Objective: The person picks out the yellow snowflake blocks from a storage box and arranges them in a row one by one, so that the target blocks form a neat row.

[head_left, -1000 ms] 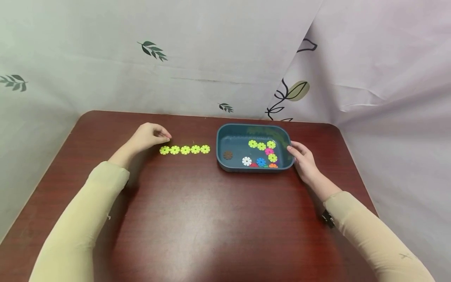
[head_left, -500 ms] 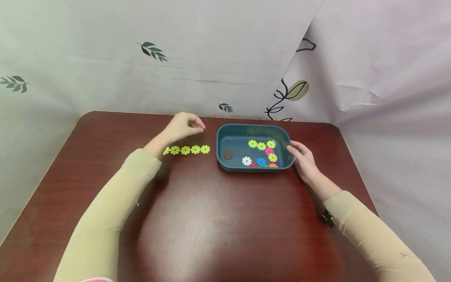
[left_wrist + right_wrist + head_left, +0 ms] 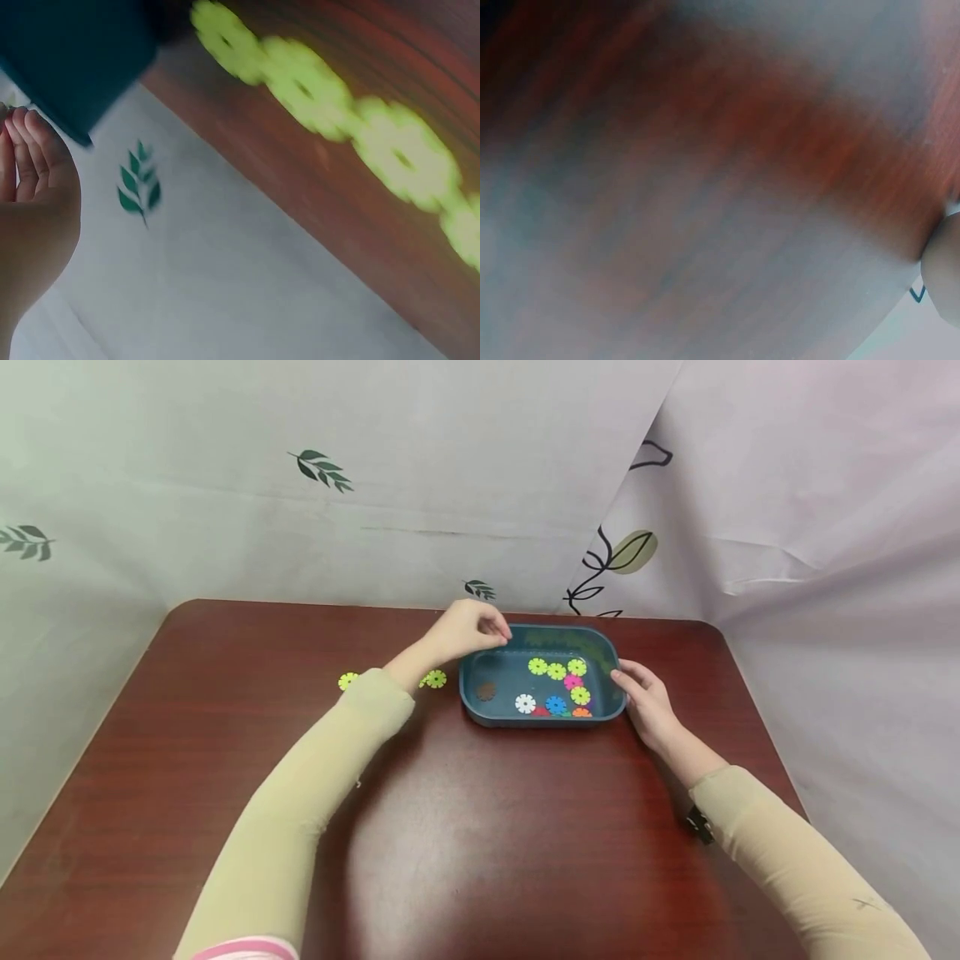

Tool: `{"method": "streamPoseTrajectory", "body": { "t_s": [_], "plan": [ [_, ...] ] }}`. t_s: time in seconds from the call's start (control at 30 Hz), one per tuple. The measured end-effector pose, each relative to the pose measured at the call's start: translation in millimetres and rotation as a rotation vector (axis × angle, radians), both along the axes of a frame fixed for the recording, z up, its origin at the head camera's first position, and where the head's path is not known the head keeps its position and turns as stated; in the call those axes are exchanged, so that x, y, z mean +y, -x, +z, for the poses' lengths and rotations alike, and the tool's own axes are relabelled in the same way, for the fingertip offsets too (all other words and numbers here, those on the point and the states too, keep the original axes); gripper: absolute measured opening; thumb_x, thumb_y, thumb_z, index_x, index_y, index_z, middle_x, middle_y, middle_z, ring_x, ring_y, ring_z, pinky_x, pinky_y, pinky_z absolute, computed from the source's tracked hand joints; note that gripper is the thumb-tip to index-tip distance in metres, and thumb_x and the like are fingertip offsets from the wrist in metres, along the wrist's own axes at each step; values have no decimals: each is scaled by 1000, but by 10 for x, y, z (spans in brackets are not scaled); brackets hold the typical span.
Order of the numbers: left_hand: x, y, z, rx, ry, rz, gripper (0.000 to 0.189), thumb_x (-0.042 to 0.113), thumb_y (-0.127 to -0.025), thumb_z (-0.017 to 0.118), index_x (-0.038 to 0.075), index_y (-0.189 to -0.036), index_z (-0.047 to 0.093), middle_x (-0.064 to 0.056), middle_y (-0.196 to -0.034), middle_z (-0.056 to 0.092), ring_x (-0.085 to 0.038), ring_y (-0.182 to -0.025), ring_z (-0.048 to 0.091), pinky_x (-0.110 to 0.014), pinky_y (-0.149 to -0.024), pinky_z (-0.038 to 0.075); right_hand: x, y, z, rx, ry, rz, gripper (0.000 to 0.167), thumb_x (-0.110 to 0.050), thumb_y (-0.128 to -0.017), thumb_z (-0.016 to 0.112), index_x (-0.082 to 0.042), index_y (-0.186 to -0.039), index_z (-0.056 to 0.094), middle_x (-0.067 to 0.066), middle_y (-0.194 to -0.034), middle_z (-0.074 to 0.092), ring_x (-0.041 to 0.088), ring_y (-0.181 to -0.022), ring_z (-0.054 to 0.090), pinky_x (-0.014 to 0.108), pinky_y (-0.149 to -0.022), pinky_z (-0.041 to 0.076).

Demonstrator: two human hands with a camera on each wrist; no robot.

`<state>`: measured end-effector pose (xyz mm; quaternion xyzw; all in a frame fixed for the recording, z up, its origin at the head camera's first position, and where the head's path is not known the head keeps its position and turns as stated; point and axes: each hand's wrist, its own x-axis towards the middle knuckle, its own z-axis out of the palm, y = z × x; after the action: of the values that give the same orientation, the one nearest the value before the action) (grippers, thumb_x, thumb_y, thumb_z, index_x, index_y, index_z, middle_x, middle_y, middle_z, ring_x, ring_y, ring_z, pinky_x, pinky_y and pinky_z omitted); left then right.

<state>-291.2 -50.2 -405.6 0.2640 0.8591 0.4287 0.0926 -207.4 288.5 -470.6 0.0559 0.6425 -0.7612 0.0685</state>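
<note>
My left hand (image 3: 468,631) hovers over the back left corner of a dark teal plastic bin (image 3: 540,722). Its fingers are loosely bent, and I see nothing between them. On the bin's right side, my right hand (image 3: 647,703) grips the rim with the thumb on top. Notched flower-shaped discs lie inside: several yellow ones (image 3: 577,667), a white disc (image 3: 525,703), a blue disc (image 3: 556,704), a brown disc (image 3: 486,692) and a pink disc (image 3: 573,682). Left of the bin, a row of yellow discs (image 3: 406,155) lies on the table, partly hidden by my left arm.
The brown wooden table (image 3: 480,827) runs back to a pale cloth (image 3: 420,468) printed with leaves, which hangs behind it and at both sides. The right wrist view is mostly blurred table, with a bit of the hand at its right edge.
My left hand has moved right, from the left end of the yellow row to above the bin. My right hand and the bin have stayed in place.
</note>
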Motion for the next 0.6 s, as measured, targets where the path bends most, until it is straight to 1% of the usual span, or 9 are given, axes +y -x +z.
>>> {"method": "streamPoseTrajectory", "body": {
  "t_s": [0.17,0.3,0.5,0.6],
  "plan": [
    [309,-13,-29,18,43,-63,9,8,-97,76,2,-103,80,-12,-104,80,-23,-96,76,-31,-90,62,1,2,-2,4,5,0,13,-12,-107,62,-14,-118,69,-8,-107,73,2,-95,71,16,-84,60],
    [517,-11,-58,18,75,-109,11,9,-98,75,1,-105,80,-11,-105,80,-22,-95,74,-30,-90,62,5,4,-11,6,9,3,13,-11,-107,62,-14,-118,69,-8,-107,73,2,-95,71,16,-84,60],
    [765,-33,-99,8,81,-158,11,7,-99,72,1,-103,80,-10,-102,79,-19,-93,73,-27,-87,60,6,-3,-12,8,12,-5,13,-10,-107,62,-16,-116,69,-9,-107,73,2,-95,71,16,-84,60],
    [868,-51,-118,1,90,-177,10,7,-99,73,1,-102,80,-10,-101,79,-19,-93,72,-26,-86,60,10,-12,-9,6,11,-9,13,-10,-107,62,-16,-116,69,-9,-106,73,2,-95,71,16,-84,60]
  ]
}}
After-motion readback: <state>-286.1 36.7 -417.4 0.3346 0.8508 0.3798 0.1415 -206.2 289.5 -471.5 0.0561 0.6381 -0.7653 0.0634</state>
